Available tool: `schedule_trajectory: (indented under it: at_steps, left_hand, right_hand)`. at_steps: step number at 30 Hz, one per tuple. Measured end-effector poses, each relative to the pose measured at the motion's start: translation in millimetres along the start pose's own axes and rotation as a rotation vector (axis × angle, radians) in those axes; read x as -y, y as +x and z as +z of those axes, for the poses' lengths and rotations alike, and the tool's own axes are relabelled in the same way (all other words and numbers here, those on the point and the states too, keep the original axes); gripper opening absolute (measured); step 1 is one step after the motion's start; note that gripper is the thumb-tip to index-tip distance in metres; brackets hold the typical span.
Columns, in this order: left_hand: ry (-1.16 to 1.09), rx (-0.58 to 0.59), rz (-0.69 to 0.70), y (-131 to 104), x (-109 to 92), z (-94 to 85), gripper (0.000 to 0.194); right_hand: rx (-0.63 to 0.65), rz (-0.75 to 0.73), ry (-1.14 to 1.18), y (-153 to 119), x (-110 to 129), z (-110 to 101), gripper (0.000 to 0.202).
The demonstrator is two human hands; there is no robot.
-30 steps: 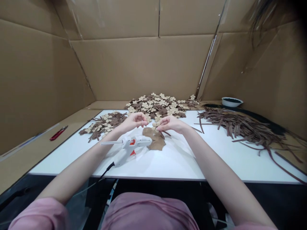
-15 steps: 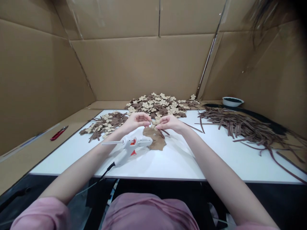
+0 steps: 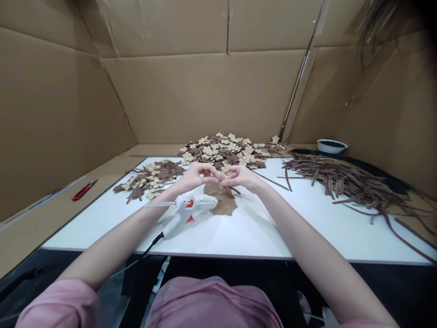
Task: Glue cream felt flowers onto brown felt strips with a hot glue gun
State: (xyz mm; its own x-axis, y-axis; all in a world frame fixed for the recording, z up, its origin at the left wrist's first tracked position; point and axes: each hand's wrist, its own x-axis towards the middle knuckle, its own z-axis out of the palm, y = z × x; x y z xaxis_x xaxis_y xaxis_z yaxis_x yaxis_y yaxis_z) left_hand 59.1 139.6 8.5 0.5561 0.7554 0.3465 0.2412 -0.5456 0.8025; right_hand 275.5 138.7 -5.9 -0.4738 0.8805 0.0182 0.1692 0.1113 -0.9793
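Note:
My left hand [image 3: 201, 176] and my right hand [image 3: 239, 176] meet fingertip to fingertip over the middle of the white board. My right hand pinches a small cream flower cut-out [image 3: 223, 176], with dark brown strips [image 3: 234, 189] showing just below it. The fingers of my left hand are pinched together against the flower's near side; whatever sits between them is too small to make out. Beneath the hands lies a ragged brown leather-like piece [image 3: 224, 206]. A white glue gun [image 3: 186, 209] stands close by, its nozzle end over that piece and beside my left forearm.
Heaped cream and brown flower cut-outs [image 3: 225, 150] fill the back, with a smaller pile [image 3: 150, 180] at left. Brown strips [image 3: 341, 177] lie in a bundle at right, near a white bowl [image 3: 331, 146]. A red cutter [image 3: 83, 191] rests far left. Cardboard walls [image 3: 205, 95] surround the board [image 3: 252, 237].
My left hand has moved right and my right hand slightly left, so the fingertips now touch around the flower. The glue gun and piles stay where they were.

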Motion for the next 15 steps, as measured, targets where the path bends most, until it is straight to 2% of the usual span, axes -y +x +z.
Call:
schedule_trajectory:
  at_steps: [4, 9, 15]
  left_hand:
    - [0.116, -0.021, 0.11, 1.7, -0.8, -0.5, 0.018]
    - [0.083, -0.023, 0.07, 1.4, -1.5, 0.0, 0.017]
    - [0.057, 0.046, 0.046, 0.5, -3.0, -4.8, 0.016]
  right_hand:
    - [0.005, -0.024, 0.008, 1.3, -0.7, 0.4, 0.051]
    - [0.007, -0.062, 0.023, 1.6, -1.3, 1.4, 0.049]
    - [-0.006, -0.06, 0.003, -0.3, 2.4, 4.3, 0.051]
